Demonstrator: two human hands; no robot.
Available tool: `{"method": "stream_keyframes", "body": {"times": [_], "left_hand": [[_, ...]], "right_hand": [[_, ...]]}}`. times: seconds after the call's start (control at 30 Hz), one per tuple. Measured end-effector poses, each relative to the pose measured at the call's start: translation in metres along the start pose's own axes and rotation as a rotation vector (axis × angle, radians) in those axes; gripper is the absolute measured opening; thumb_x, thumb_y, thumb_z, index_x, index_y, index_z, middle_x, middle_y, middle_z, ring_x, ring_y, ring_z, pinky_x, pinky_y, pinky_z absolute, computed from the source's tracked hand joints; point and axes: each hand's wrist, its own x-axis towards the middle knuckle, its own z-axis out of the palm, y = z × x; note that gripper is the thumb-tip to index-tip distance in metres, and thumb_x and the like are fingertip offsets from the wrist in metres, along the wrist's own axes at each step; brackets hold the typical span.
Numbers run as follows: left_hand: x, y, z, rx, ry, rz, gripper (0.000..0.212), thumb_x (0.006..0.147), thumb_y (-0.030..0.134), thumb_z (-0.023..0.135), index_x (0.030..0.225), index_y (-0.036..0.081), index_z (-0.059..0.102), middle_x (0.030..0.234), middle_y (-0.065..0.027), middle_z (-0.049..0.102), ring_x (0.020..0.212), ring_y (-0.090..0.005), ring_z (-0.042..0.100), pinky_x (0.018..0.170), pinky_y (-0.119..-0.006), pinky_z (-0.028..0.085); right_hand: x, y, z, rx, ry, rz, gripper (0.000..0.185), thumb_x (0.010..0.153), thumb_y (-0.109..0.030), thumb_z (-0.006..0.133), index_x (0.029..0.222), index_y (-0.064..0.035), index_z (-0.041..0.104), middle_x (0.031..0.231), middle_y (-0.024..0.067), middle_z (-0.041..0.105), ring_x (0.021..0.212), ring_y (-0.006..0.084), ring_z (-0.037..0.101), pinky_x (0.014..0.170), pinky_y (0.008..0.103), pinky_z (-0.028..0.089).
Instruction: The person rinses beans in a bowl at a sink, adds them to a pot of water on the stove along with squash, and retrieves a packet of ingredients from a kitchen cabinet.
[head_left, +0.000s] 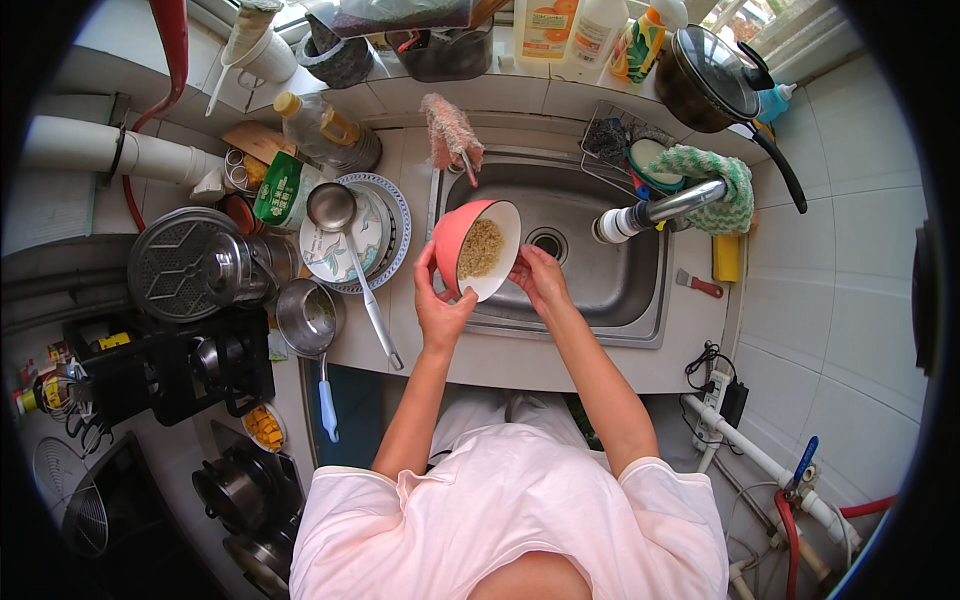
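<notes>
A pink bowl (448, 238) with a white inside is tilted over the left part of the steel sink (592, 300). Tan grains (481, 249) lie in it. My left hand (442, 304) grips its left side, with the thumb at the near rim. At the right rim, the bent fingers of my right hand (541, 279) hold the bowl's edge; their tips are partly hidden. The sink drain (546, 244) shows just right of the bowl. A chrome faucet (694, 201), draped with a green-and-white cloth (712, 187), reaches over the basin's right side.
Left of the sink, a ladle (360, 262) rests on stacked plates (405, 225). A small saucepan (304, 319) overhangs the counter near the stove (165, 367). A pink cloth (451, 133) hangs behind the sink. A lidded pan (701, 82) and bottles (545, 30) line the sill.
</notes>
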Motion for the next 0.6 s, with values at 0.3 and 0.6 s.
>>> {"method": "stream_keyframes", "body": {"times": [0.3, 0.6], "left_hand": [[-0.0005, 0.0075, 0.0014, -0.012, -0.032, -0.057, 0.073, 0.062, -0.007, 0.058, 0.129, 0.005, 0.031, 0.123, -0.0089, 0.039, 0.115, -0.0201, 0.041, 0.086, -0.029, 0.047], [-0.0006, 0.0054, 0.0, -0.01, -0.027, -0.044, 0.073, 0.062, -0.007, 0.058, 0.129, 0.005, 0.032, 0.123, -0.0087, 0.039, 0.115, -0.0201, 0.041, 0.088, -0.03, 0.045]], "right_hand": [[0.0022, 0.0016, -0.0017, 0.002, 0.002, -0.011, 0.019, 0.092, -0.019, 0.045, 0.094, -0.0042, 0.057, 0.087, 0.0063, 0.061, 0.078, 0.0142, 0.059, 0.071, 0.0273, 0.049], [-0.0023, -0.0012, 0.0003, -0.015, 0.001, -0.003, 0.019, 0.093, -0.018, 0.043, 0.093, -0.0046, 0.056, 0.085, 0.0056, 0.061, 0.076, 0.0131, 0.058, 0.071, 0.027, 0.049]]}}
